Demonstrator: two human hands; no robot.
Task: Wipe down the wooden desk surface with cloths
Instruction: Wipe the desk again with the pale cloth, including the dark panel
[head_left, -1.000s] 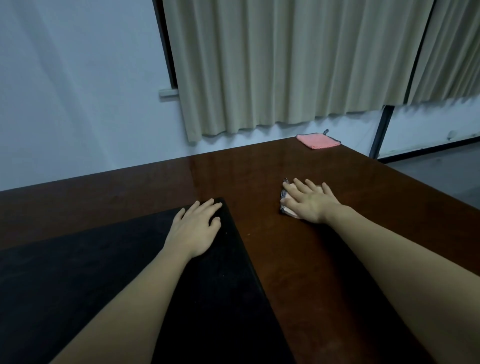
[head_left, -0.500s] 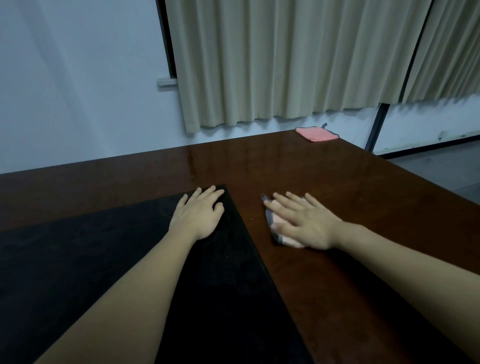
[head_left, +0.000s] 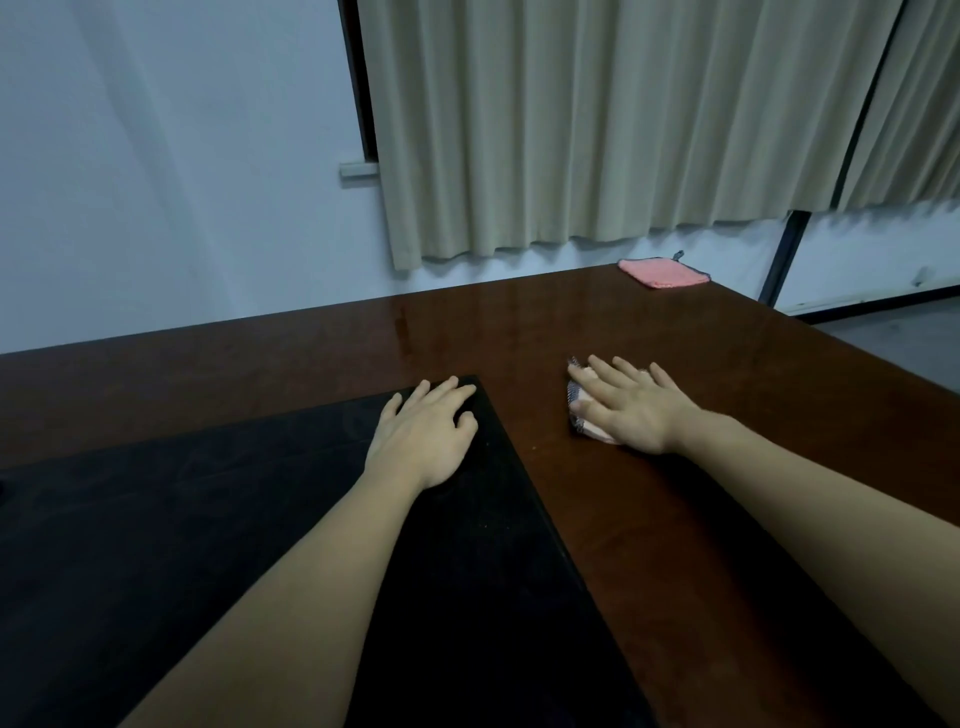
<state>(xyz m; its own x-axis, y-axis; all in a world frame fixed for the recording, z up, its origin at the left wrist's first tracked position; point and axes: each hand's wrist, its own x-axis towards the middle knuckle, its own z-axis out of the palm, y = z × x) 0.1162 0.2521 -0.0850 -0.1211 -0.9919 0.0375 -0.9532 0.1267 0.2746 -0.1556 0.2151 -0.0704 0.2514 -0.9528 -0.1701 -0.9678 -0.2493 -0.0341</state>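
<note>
Wooden desk (head_left: 675, 519) under both my hands: my right hand (head_left: 631, 410) lies flat, fingers straight and spread, pressing a small cloth (head_left: 581, 415) onto the bare wood. My left hand (head_left: 423, 434) rests flat on the black mat's (head_left: 208, 519) corner, fingers loosely extended, holding nothing. A pink cloth (head_left: 664, 272) lies at the far edge.

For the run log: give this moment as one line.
task: wipe desk | right hand: flat, pressing cloth on wooden desk | left hand: flat on black mat | pink cloth: far corner, untouched
</note>
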